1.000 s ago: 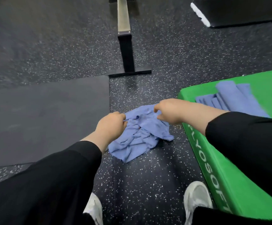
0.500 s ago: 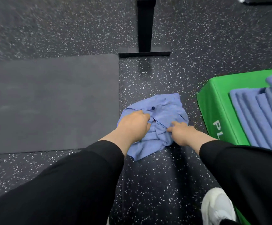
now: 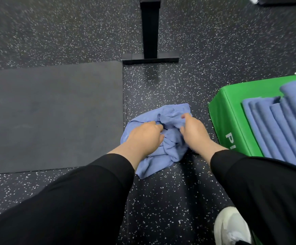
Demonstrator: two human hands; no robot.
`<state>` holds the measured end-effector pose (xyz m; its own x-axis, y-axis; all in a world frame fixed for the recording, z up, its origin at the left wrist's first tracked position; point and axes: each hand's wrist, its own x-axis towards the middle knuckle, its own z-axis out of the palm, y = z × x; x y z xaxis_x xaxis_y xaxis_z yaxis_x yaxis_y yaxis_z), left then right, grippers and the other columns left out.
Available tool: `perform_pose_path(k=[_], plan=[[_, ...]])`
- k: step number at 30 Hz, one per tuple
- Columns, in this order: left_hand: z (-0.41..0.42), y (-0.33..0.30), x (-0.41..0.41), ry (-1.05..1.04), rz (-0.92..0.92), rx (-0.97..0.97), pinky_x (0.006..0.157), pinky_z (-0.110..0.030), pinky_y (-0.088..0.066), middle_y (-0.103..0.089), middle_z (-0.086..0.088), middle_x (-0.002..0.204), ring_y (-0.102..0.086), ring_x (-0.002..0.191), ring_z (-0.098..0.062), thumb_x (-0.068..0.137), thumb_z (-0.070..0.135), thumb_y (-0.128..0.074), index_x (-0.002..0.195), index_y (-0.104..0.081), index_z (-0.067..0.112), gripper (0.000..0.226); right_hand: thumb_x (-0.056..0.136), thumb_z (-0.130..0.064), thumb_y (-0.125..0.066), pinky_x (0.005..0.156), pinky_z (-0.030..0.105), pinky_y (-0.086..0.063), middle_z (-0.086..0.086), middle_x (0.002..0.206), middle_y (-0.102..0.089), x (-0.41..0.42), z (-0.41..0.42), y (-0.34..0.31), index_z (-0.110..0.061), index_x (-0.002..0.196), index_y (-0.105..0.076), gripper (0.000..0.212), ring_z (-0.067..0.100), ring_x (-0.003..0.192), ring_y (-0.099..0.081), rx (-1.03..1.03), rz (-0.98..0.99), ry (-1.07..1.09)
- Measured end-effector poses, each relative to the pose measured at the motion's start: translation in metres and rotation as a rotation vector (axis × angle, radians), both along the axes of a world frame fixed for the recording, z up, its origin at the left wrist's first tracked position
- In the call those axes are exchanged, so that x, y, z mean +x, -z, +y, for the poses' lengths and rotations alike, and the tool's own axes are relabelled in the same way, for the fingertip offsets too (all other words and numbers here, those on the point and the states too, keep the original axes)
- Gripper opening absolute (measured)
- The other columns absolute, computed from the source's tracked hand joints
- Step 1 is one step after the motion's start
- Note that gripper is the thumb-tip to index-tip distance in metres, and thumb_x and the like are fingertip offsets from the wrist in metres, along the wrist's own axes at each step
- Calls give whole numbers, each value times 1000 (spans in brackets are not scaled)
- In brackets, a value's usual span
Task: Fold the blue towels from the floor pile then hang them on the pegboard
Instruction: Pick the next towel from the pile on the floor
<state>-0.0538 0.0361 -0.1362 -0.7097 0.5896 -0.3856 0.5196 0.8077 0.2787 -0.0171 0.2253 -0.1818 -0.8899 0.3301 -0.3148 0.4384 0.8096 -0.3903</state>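
Observation:
A crumpled blue towel lies on the speckled black floor in the middle of the view. My left hand lies on its left part with fingers curled into the cloth. My right hand grips the bunched right part, fingertips pinching a fold. Several folded blue towels lie stacked on the green foam box at the right. No pegboard shows in this view.
A dark smooth mat covers the floor to the left. A black post on a flat foot stands just beyond the towel. My white shoe is at the bottom right beside the green box.
My right hand has moved up and forward onto the towel's right side. The left hand stays on the left part. The view has come closer to the floor.

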Motion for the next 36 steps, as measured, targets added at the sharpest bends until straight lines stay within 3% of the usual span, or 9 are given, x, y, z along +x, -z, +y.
perform_pose_path(k=[4, 8, 14, 17, 20, 26, 31, 33, 36], plan=[[-3, -24, 7, -32, 41, 33, 84, -37, -48, -60, -6, 120, -57, 111, -29, 105, 32, -44, 124, -62, 15, 31, 95, -4, -50, 69, 34, -37, 16, 83, -60, -11, 4, -46, -7, 80, -61, 19, 35, 88, -55, -64, -7, 59], [-9, -65, 14, -151, 77, 164, 90, -41, -49, -61, -6, 124, -58, 114, -30, 103, 32, -48, 132, -57, 19, 33, 96, -14, -46, 69, 34, -34, 9, 92, -65, -9, -4, -112, -11, 94, -62, 16, 30, 87, -55, -174, 208, 66], [-6, -150, 37, -314, -24, 474, 109, -37, -40, -50, -5, 148, -47, 135, -22, 99, 37, -60, 154, -36, 24, 61, 97, -12, -46, 59, 21, -34, -8, 77, -59, 19, -24, -232, -21, 95, -61, 17, 15, 75, -52, -221, 370, -152], [2, -196, 59, -409, -74, 599, 80, -32, -46, -68, 1, 106, -61, 103, -23, 96, 26, -60, 109, -63, 24, 14, 96, -8, -49, 60, 7, -35, -5, 82, -63, 46, -36, -284, -17, 96, -66, 20, 11, 72, -51, -241, 458, -213], [-3, -226, 82, -485, -70, 698, 58, -31, -35, -52, 4, 66, -47, 69, -21, 94, 14, -55, 70, -49, 19, 25, 95, -7, -50, 72, 22, -39, -2, 91, -69, 73, -40, -318, -16, 97, -69, 21, 13, 86, -58, -296, 578, -166], [-40, -277, 108, -598, 57, 901, 68, -23, -44, -70, 9, 83, -56, 74, -7, 99, 23, -58, 86, -71, 24, 18, 99, -12, -51, 77, 20, -45, -8, 92, -70, 118, -33, -362, -19, 99, -70, 20, 7, 87, -61, -353, 813, -3], [-65, -291, 115, -580, 91, 828, 65, -28, -41, -65, 6, 73, -51, 68, -11, 98, 26, -60, 85, -72, 15, 20, 94, -24, -64, 78, 31, -47, -12, 86, -70, 134, -30, -360, -29, 89, -71, 10, 14, 90, -64, -257, 683, -9], [-66, -287, 118, -540, 45, 786, 75, -26, -48, -73, 7, 87, -62, 77, -7, 96, 26, -64, 100, -74, 20, 13, 91, -22, -68, 75, 25, -46, -15, 83, -71, 135, -36, -360, -31, 84, -71, 13, 9, 86, -64, -279, 675, -72], [-52, -289, 126, -390, -100, 858, 97, -23, -51, -73, 10, 115, -67, 103, 2, 95, 27, -69, 132, -64, 24, 38, 90, -17, -70, 72, 15, -44, -14, 81, -73, 133, -49, -365, -32, 82, -74, 17, 0, 79, -63, -358, 664, -186]])
